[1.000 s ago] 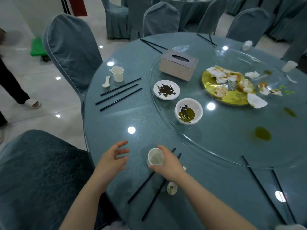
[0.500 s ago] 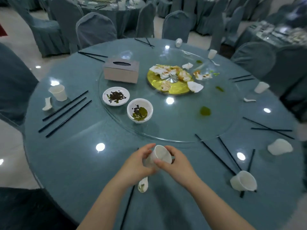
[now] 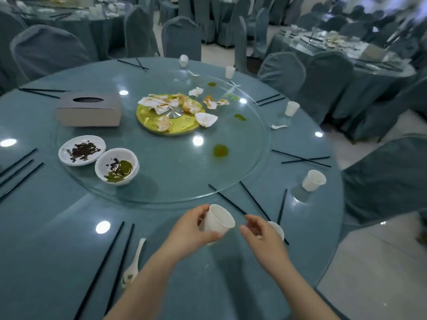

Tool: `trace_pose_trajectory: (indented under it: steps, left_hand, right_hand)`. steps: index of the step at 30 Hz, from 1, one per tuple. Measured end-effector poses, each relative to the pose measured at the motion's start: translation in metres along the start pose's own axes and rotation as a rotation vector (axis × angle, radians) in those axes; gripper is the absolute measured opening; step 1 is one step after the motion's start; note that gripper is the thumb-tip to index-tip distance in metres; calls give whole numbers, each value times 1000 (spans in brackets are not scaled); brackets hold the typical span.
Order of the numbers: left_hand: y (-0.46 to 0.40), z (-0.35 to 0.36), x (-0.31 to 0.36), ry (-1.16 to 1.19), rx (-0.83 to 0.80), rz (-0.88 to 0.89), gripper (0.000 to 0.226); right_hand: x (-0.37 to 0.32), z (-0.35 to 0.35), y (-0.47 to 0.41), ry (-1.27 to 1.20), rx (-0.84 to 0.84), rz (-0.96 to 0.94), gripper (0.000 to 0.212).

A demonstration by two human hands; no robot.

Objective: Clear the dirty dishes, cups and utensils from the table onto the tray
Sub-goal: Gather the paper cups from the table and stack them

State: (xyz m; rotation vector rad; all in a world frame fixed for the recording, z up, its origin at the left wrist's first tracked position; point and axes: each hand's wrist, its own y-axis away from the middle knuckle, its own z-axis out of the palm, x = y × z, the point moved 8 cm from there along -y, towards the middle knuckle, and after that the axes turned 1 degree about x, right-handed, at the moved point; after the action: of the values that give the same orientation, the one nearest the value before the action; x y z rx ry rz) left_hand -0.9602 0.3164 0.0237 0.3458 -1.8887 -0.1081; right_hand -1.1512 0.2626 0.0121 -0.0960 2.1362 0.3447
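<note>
My left hand (image 3: 189, 229) grips a white cup (image 3: 218, 221), tilted, just above the blue round table (image 3: 57, 227). My right hand (image 3: 258, 234) hovers beside it with loosely curled fingers, holding nothing, over a second white cup (image 3: 277, 228) on the table. A white spoon (image 3: 134, 264) and a pair of black chopsticks (image 3: 111, 262) lie at the near left. On the glass turntable (image 3: 231, 172) stand a dirty plate (image 3: 82, 150) and a dirty bowl (image 3: 117, 166). No tray is in view.
A tissue box (image 3: 89, 109) and a gold disc (image 3: 168, 117) with crumpled napkins sit on the turntable. More cups (image 3: 313, 180) (image 3: 291, 108) (image 3: 230, 72), a spoon (image 3: 278, 126) and chopsticks (image 3: 300, 158) ring the rim. Covered chairs (image 3: 381, 179) surround the table.
The cup passed from my right hand into my left. My right hand let go and moved right, over another cup. The view swung to the right.
</note>
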Motion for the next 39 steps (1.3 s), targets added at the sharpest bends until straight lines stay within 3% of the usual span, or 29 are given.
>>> trace_pose_trajectory:
  steps: [4, 7, 10, 16, 22, 25, 34, 39]
  left_hand:
    - [-12, 16, 5, -3, 20, -22, 54]
    - [-18, 22, 8, -10, 47, -32, 55]
    - [-23, 29, 11, -35, 81, -37, 55]
    - [-27, 41, 14, -58, 114, -73, 56]
    - [-24, 58, 24, -79, 62, -1, 56]
    - [-18, 73, 29, -124, -45, 56, 56]
    - [24, 103, 49, -295, -301, 276, 54]
    - [58, 130, 51, -236, -421, 312, 55]
  right_hand:
    - [47, -40, -24, 378, 117, -67, 60]
    - [82, -42, -42, 470, 18, 20, 81]
    - [100, -36, -54, 459, -105, 45, 88]
    - [95, -38, -58, 378, -139, -33, 75]
    - [62, -84, -35, -225, 76, 5, 54]
    - [37, -99, -10, -380, 164, -50, 46]
    - [28, -89, 79, -365, 233, -7, 46]
    - [46, -88, 130, -404, 284, 53, 50]
